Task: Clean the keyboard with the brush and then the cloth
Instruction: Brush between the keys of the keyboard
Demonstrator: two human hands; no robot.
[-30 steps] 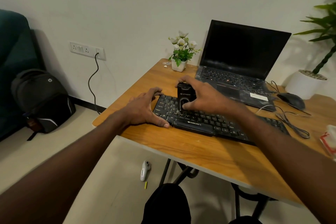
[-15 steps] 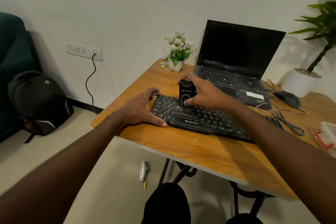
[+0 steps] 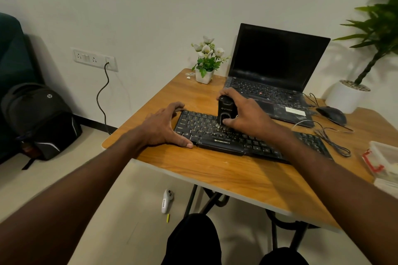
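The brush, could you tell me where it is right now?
The brush stands on the keyboard, gripped by the right hand, just in front of the laptop.

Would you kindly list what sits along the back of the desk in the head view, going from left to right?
Small flower pot → laptop → mouse → big white plant pot.
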